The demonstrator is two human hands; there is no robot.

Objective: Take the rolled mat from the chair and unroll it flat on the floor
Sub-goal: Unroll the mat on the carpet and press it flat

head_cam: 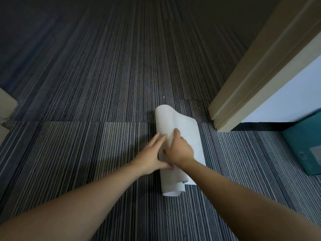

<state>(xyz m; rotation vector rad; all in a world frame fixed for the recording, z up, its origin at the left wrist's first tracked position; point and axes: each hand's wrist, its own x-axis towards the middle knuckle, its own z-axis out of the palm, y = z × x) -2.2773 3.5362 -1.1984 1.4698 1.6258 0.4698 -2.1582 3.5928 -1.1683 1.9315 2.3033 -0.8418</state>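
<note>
A: Where is the mat [180,129] now?

B: Down on the striped carpet [86,153], not on any chair; no chair shows in this view. It is a white roll whose long axis runs away from the person, near end by the forearms, far end toward the door frame [243,80].

A: And the 2 hands?

B: Both sit on it around the middle of its length. The left hand [152,153] lies flat, fingers extended, pressed against the left flank of the roll with the thumb tucked along its side. The right hand [180,148] rests on top with fingers curled; it looks like a loose press on the outer layer, though whether it pinches an edge I cannot tell.

A: Which way should it open?

B: A flap already lies flat on the roll's right side, toward the wall. So I judge the roll must travel left, across its own axis, with the right hand pinning the flap and the left hand, nearer that flank, guiding it.

A: Is there room?

B: Leftward, open carpet. Rightward is tight: the door frame, a white wall [286,94] and a teal box [305,141] stand near. The carpet's ribs may drag on the sheet
</note>
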